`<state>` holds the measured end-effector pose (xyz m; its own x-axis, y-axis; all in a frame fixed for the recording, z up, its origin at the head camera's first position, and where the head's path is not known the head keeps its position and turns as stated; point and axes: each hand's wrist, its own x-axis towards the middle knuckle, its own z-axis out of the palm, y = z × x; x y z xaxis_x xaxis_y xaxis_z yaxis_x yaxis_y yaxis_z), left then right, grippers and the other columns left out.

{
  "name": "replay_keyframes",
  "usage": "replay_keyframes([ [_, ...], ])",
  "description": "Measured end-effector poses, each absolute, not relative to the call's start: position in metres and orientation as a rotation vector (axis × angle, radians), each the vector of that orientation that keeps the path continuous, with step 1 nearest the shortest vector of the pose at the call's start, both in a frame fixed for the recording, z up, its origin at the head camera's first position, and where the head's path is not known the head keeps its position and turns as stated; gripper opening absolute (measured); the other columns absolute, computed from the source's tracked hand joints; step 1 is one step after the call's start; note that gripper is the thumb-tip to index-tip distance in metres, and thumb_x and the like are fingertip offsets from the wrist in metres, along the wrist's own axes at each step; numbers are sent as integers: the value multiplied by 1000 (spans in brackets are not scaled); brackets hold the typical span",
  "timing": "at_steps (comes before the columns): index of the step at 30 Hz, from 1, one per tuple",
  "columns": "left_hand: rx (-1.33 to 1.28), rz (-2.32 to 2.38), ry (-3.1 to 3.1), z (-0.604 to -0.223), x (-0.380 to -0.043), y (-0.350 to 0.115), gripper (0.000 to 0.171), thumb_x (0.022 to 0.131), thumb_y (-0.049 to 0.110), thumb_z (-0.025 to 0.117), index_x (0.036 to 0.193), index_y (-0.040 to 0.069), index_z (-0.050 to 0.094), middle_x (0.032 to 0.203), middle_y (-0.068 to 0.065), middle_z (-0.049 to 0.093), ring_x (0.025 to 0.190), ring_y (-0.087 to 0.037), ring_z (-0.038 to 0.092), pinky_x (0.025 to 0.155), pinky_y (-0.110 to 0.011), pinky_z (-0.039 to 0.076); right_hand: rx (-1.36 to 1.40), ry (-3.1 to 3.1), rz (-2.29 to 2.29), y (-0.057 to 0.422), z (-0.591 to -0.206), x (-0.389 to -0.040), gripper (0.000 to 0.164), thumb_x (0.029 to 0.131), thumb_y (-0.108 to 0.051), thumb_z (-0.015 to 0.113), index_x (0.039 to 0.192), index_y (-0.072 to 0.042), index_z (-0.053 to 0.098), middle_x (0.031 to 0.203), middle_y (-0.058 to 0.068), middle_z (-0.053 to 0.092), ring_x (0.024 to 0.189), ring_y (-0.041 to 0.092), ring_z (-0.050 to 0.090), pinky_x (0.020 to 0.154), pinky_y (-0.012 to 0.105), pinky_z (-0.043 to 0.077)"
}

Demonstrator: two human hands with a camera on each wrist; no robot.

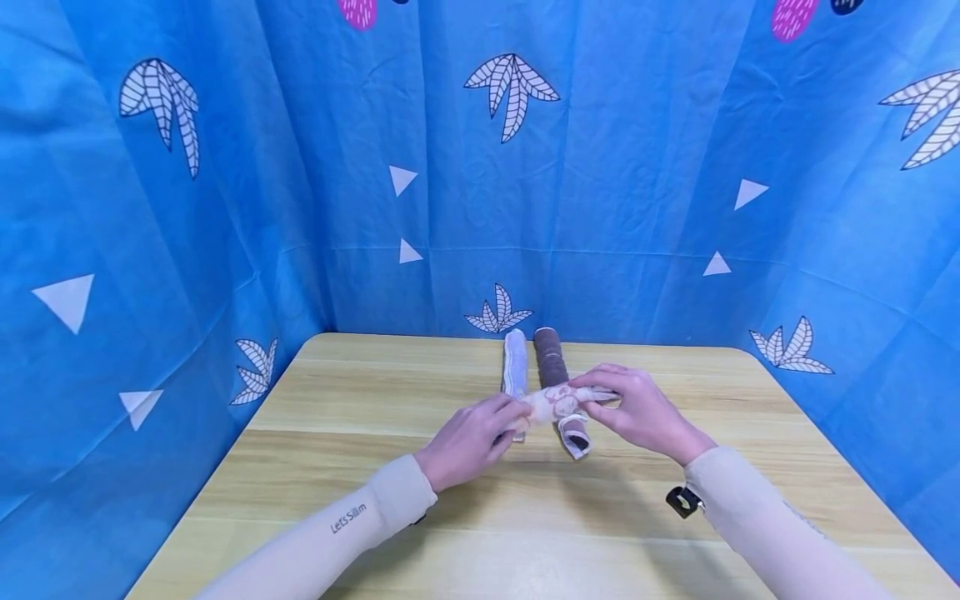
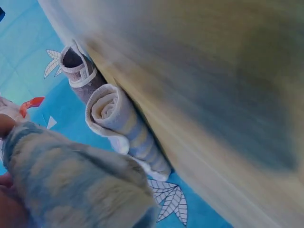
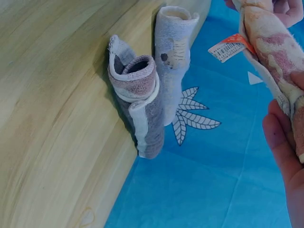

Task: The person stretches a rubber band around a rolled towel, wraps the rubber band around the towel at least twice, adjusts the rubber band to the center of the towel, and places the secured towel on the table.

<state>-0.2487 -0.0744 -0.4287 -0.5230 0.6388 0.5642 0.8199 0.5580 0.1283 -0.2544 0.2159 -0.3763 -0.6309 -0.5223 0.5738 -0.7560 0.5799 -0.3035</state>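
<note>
Both hands hold a rolled cream towel (image 1: 553, 403) with a pinkish pattern, stretched sideways above the table. My left hand (image 1: 472, 435) grips its left end, fingers bent over the cloth. At the other end my right hand (image 1: 637, 410) pinches the narrower tip between thumb and fingers. A barcode label (image 3: 228, 49) with an orange band sticks out from the roll in the right wrist view. Behind and below it, a pale blue-white rolled towel (image 1: 515, 360) and a brown rolled towel (image 1: 551, 354) lie side by side, partly covered by the held roll in the head view.
The light wood table (image 1: 337, 467) fills the lower part of the head view. Blue curtains (image 1: 615, 167) with leaf and triangle prints rise along its back and sides. Both rolled towels lie near the table's back edge.
</note>
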Motion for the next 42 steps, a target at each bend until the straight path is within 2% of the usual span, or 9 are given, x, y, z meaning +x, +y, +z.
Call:
replay_keyframes([
  [8,-1194,-452,-2427,-421,-248,-72,30,93,1,64,117,18,61,110,-1,62,86,-11,63,75,-23,57,1064,-2367,717,213,-376,-256,26,83,-6,79,107,-17,76,104,-2,75,95,17,71,81,39,59],
  [17,-1290,-356,-2369,-425,-251,-75,12,96,8,66,103,14,60,115,-4,61,92,-14,64,83,-26,58,1017,-2390,741,218,-372,-254,26,83,-5,78,107,-17,77,104,-2,75,94,15,70,79,36,59],
  [19,-1280,-459,-2401,-425,-252,-77,8,99,11,63,104,15,57,109,0,61,89,-11,61,82,-24,57,1008,-2400,748,219,-371,-253,27,84,-7,78,108,-17,76,105,-2,75,94,14,70,79,35,59],
  [21,-1251,-639,-2465,-424,-252,-79,3,103,15,56,105,15,54,100,2,59,82,-9,58,75,-21,55,1009,-2417,757,218,-370,-251,27,86,-10,78,111,-18,76,107,-3,75,95,13,69,79,34,59],
  [23,-1213,-858,-2536,-423,-253,-81,5,106,21,51,105,16,51,90,4,56,75,-8,53,68,-20,50,1010,-2440,764,216,-369,-250,27,87,-14,78,114,-18,75,110,-3,74,98,13,69,80,34,59],
  [27,-1135,-1256,-2646,-421,-255,-83,6,106,24,51,107,19,49,82,2,51,68,-8,48,61,-22,42,1029,-2482,759,215,-369,-245,36,86,-16,79,121,-21,72,122,-1,70,108,19,67,83,39,59],
  [30,-1101,-1445,-2669,-422,-256,-85,5,105,21,53,108,21,49,87,1,53,73,-11,51,65,-23,44,1050,-2512,774,214,-369,-242,46,83,-14,82,127,-22,69,131,1,65,113,23,64,83,37,59],
  [36,-1070,-1628,-2666,-425,-256,-83,11,104,14,50,111,23,50,110,0,58,99,-17,58,85,-31,49,1105,-2550,827,213,-368,-241,55,80,-7,85,129,-23,65,135,0,59,109,20,63,80,26,58],
  [42,-1015,-1779,-2692,-427,-256,-85,15,102,14,50,114,24,51,121,1,58,110,-19,55,94,-37,45,1086,-2626,789,214,-367,-238,68,74,-7,88,132,-27,59,139,-4,52,112,20,58,81,30,58],
])
